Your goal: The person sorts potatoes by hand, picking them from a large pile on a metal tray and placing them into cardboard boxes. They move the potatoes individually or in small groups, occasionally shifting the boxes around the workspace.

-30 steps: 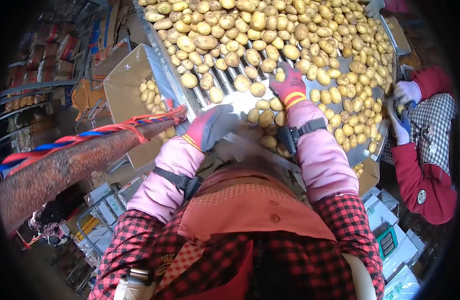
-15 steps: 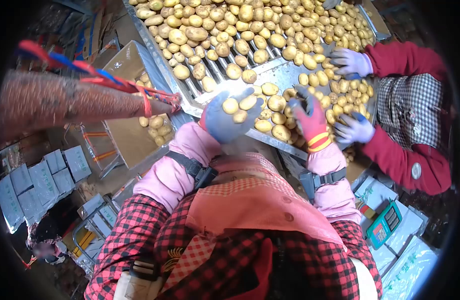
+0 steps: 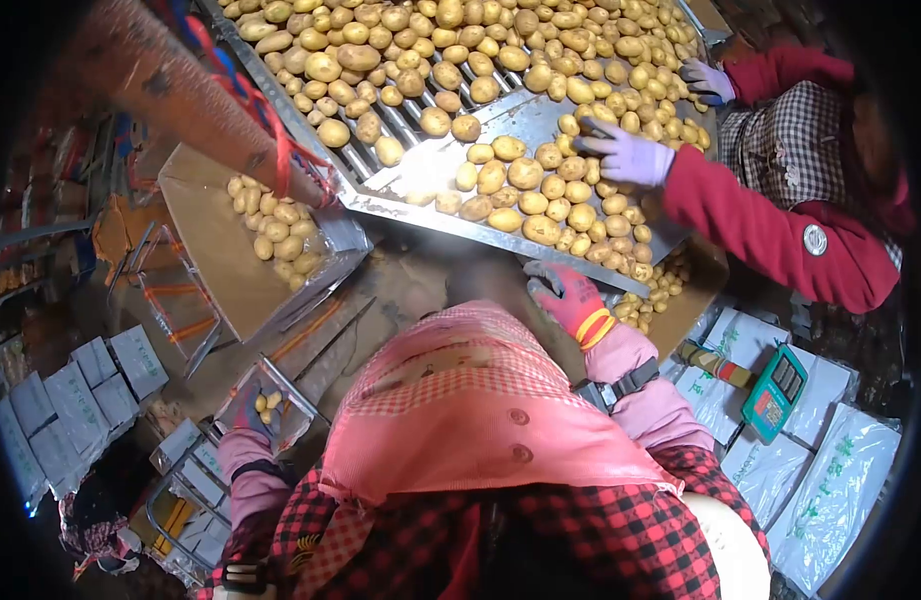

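A: Where are the wearer's hands?

B: The left hand point(image 3: 253, 410), in a grey-blue glove, is low on the left, fingers curled around a few small yellow potatoes point(image 3: 269, 403), over a clear plastic crate with a metal rim point(image 3: 306, 402). The right hand point(image 3: 569, 297), in a red glove with yellow cuff stripes, rests at the near edge of the long steel sorting table point(image 3: 501, 240), fingers loosely bent and holding nothing.

A: And the containers?

B: The table carries a heap of yellow potatoes point(image 3: 451, 45) across its roller bars. Left of it, a tilted brown cardboard box point(image 3: 206, 230) holds a cluster of small potatoes point(image 3: 276, 230). Another cardboard box point(image 3: 686, 310) under the table's right end holds more.

A: Anyone else?

B: A co-worker in red sleeves has a pale-gloved hand point(image 3: 631, 158) flat on the potatoes, fingers spread; a teal scale point(image 3: 771, 392) lies nearby
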### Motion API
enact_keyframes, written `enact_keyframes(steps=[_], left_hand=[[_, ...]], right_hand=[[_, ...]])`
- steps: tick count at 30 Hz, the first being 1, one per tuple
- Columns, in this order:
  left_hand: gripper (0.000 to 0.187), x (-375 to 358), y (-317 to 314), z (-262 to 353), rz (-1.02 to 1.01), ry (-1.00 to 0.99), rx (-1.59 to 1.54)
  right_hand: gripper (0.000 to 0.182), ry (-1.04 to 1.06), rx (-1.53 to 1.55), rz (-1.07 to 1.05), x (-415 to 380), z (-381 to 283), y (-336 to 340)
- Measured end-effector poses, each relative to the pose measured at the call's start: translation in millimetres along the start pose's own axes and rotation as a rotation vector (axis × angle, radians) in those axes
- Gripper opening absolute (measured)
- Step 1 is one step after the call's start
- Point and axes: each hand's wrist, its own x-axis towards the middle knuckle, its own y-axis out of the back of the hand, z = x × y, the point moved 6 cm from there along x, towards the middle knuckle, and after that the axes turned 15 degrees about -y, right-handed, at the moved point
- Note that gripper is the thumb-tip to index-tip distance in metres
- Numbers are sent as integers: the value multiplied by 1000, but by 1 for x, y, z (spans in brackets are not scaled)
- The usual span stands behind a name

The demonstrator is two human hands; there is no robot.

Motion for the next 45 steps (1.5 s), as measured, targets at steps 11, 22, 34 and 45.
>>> enact_keyframes(steps=[11,22,34,45], left_hand=[[43,-24,-118,66,-8,35,185],[46,11,-574,95,-1219,233,-535],[41,87,-251,149,-146,-177,-597],[51,-3,-512,57,-929,405,34]], right_hand=[[55,-98,-556,216,151,-58,14],[33,91,833,-75,105,-49,129],[51,-346,-362,73,77,-6,16],[74,-480,96,162,92,20,23]])
